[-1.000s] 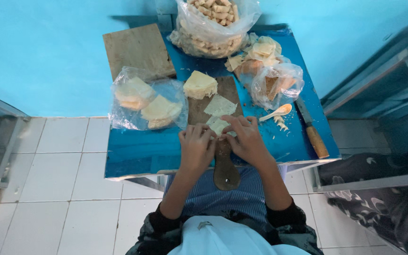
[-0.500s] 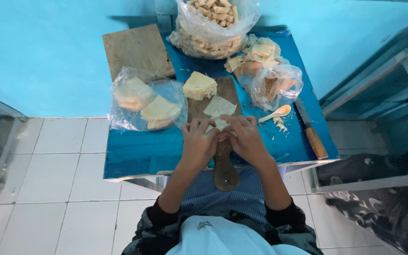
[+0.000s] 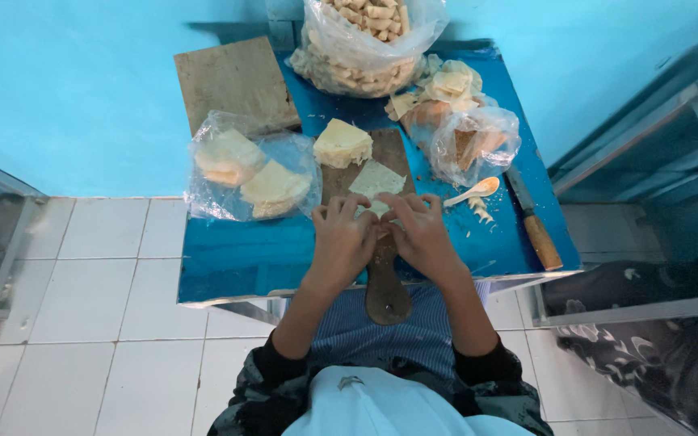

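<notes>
A: Both hands down on the board. The left hand (image 3: 342,240) and the right hand (image 3: 418,234) sit side by side, fingertips meeting over a pale dough sheet (image 3: 376,182) at the middle of the wooden paddle board (image 3: 385,242).

B: Are they gripping it?

A: Fingers are curled and pressed onto the near edge of the sheet, pinching or rolling it; whether they are fully closed around it, I cannot tell. The sheet lies flat on the board, just beyond the knuckles.

B: And around them?

A: A thick stack of sheets (image 3: 342,143) rests at the far end of the board. Left of the left hand, a clear bag of pale sheets (image 3: 250,173) lies on the blue table (image 3: 236,258). Right of the right hand, a small light spoon (image 3: 473,192) sits just beside a few rolled pieces (image 3: 480,209).

B: Further out?

A: A wooden-handled knife (image 3: 533,218) along the table's right edge, a crumpled bag (image 3: 473,143) above the spoon, a big bag of rolled pieces (image 3: 369,40) at the back, and a plain wooden board (image 3: 234,82) at the far left corner.
</notes>
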Motion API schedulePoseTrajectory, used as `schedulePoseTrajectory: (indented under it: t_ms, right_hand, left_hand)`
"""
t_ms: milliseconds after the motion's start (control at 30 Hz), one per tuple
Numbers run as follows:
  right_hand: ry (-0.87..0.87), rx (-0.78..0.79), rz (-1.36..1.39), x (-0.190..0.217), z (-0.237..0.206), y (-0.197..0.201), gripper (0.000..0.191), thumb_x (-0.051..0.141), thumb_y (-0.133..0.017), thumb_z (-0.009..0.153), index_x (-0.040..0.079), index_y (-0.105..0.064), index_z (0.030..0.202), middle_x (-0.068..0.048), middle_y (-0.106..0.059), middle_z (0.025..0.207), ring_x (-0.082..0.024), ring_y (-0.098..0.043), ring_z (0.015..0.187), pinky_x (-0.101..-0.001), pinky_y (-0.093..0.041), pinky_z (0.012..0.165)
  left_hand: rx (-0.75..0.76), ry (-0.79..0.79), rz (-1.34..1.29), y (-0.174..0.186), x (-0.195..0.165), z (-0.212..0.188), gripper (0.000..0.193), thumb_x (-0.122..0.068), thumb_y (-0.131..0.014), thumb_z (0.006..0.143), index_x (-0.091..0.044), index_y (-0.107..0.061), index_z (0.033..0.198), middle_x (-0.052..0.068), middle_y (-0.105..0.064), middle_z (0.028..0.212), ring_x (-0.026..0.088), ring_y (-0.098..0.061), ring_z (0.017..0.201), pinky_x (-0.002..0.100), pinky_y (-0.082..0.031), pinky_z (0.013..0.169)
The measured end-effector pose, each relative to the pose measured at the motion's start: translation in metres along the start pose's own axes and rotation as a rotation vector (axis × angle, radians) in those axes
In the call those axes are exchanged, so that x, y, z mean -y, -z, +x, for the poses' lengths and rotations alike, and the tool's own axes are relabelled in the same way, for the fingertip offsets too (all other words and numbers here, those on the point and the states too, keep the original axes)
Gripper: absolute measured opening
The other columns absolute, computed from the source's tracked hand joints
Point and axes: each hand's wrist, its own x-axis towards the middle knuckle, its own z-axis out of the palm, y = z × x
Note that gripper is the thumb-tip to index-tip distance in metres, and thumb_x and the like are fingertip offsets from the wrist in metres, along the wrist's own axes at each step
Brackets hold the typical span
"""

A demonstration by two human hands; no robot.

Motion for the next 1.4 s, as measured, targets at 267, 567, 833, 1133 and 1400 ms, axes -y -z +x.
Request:
schedulePoseTrajectory:
  t_ms: [267,567,833,1133,1400]
  right_hand:
    - [-0.018,-0.031,0.007,0.001,-0.002,-0.005,0.053,0.005,-0.076,0.084,0.013,-0.059,0.133,0.002,-0.072,0.099,-0.021,-0.064,0.102,-0.0459,-0.039,0.097]
    - [-0.033,-0.178,-0.132,0.018,-0.025,-0.011,0.041,0.001,-0.071,0.086,0.017,-0.059,0.122,-0.007,-0.073,0.122,-0.025,-0.064,0.120,-0.0512,-0.036,0.111]
    - [-0.101,-0.098,-0.167,0.031,-0.027,-0.012,0.046,0.001,-0.066,0.090,0.005,-0.055,0.134,-0.008,-0.067,0.123,-0.030,-0.062,0.123,-0.0621,-0.028,0.116]
    - [-0.069,-0.057,-0.266,0.016,-0.015,-0.017,0.044,0.006,-0.067,0.091,0.008,-0.055,0.133,-0.006,-0.067,0.130,-0.027,-0.061,0.124,-0.0683,-0.024,0.114]
    - [-0.135,-0.210,-0.100,-0.011,0.000,-0.019,0.045,0.007,-0.077,0.089,0.011,-0.055,0.128,-0.004,-0.070,0.123,-0.025,-0.068,0.114,-0.0594,-0.037,0.108]
  left_hand:
    - [-0.020,0.026,0.027,-0.007,0.001,0.000,0.010,-0.015,-0.072,0.085,-0.009,-0.073,0.092,0.005,-0.062,0.115,0.028,-0.055,0.114,0.050,-0.035,0.092]
    - [-0.026,0.056,0.001,-0.008,0.003,-0.002,0.009,-0.013,-0.071,0.086,-0.009,-0.073,0.094,0.006,-0.062,0.115,0.029,-0.054,0.115,0.050,-0.035,0.094]
    - [-0.020,0.069,-0.037,-0.009,0.005,-0.002,0.008,-0.014,-0.070,0.088,-0.009,-0.074,0.093,0.006,-0.062,0.115,0.029,-0.054,0.116,0.050,-0.035,0.095]
    - [-0.007,0.117,0.038,-0.015,0.008,-0.002,0.067,-0.017,-0.074,0.081,-0.003,-0.051,0.142,0.014,-0.057,0.130,0.033,-0.050,0.120,0.052,-0.035,0.098]
    - [0.042,0.186,-0.014,-0.010,0.004,0.000,0.077,-0.019,-0.076,0.080,-0.006,-0.043,0.149,0.012,-0.057,0.128,0.033,-0.051,0.120,0.051,-0.035,0.097]
